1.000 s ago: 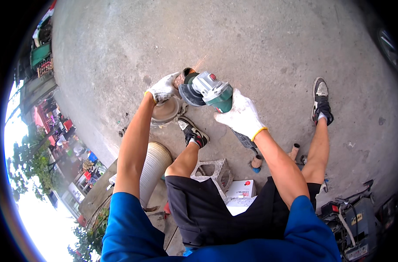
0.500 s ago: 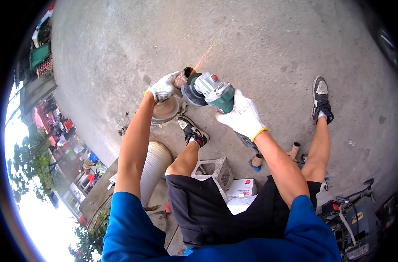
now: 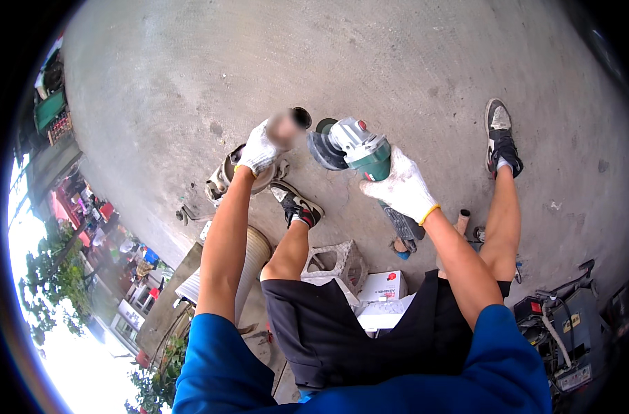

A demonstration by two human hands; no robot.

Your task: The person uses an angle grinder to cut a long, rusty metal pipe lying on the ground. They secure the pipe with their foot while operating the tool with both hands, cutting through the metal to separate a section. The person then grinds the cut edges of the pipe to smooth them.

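In a white knit glove, my left hand (image 3: 259,148) is closed around a short, rusty metal pipe (image 3: 287,130), its dark open end toward the right. The pipe is partly blurred. My right hand (image 3: 405,188), gloved the same way, grips the rear body of a green and silver angle grinder (image 3: 369,160). The grinder's dark disc guard (image 3: 325,150) faces the pipe, with a small gap between them. No sparks show. Beneath my left hand, a round metal housing (image 3: 262,181) rests on the ground, partly hidden by the hand and forearm.
Between my legs are a grey crate-like stool (image 3: 352,259) and a white box (image 3: 385,284). A pale ribbed cylinder (image 3: 252,259) lies beside my left leg. Another short pipe (image 3: 463,219) stands near my right leg. Machinery with cables (image 3: 569,345) sits at the lower right.
The sparks have stopped, and the pipe and the grinder have come apart. The grinder has shifted right and slightly nearer. My left hand has tilted with the pipe, uncovering more of the round housing.
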